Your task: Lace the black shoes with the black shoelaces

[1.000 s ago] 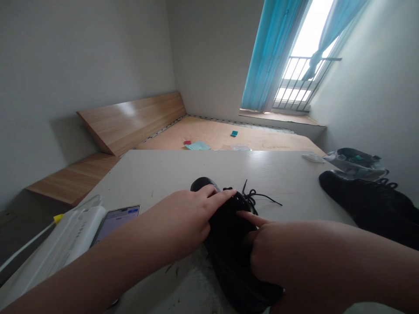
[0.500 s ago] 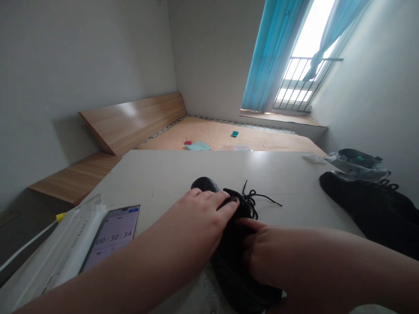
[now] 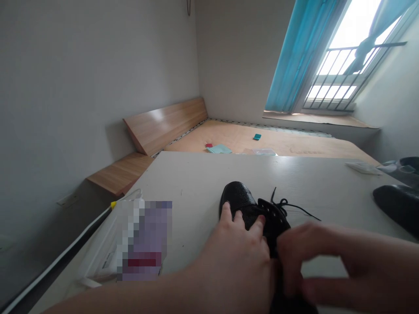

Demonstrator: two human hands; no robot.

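A black pebbled-leather lace-up shoe [image 3: 244, 205] lies on the white table [image 3: 203, 183], its toe pointing away from me. My left hand [image 3: 235, 257] rests on its upper, with the fingers spread over the leather beside the eyelet row. My right hand [image 3: 327, 261] curls around the near part of the shoe, which is mostly hidden behind both hands. A thin black lace [image 3: 291, 207] trails from the eyelets to the right across the tabletop. A second black shoe [image 3: 397, 205] lies at the right edge of the view, out of reach of both hands' fingertips.
A phone and white object, blurred by pixelation [image 3: 144, 240], lie left of my hands. A clear plastic bag [image 3: 401, 168] sits at the far right. Beyond the table's far edge is a wooden platform [image 3: 262, 144] holding small coloured items.
My view has swung, so the room sits further right. My left hand has slid back off the shoe's toe, showing more leather, and my right hand has closed around the near part.
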